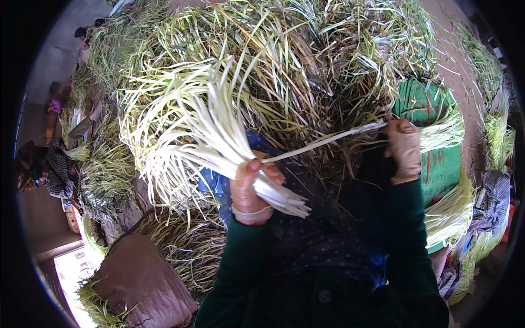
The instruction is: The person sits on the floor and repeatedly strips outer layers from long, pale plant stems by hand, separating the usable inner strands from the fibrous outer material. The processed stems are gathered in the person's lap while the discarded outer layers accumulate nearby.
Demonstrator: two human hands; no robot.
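Observation:
A bunch of blanched allium stalks, white at the base with pale yellow-green leaves fanning out to the upper left, is clasped in my left hand. Its cut root ends stick out below my fingers toward the lower right. From the bunch, a thin pale stalk stretches almost straight across to my right hand, which is closed around its far end. Both hands appear to wear thin gloves. Dark cloth with small dots and blue plastic lie beneath the bunch, over my lap.
A large heap of loose green and withered leaves fills the space ahead. At right, pale stalks rest on a green woven sack bearing writing. A brown cloth-covered bundle sits lower left. Other people are at the left edge.

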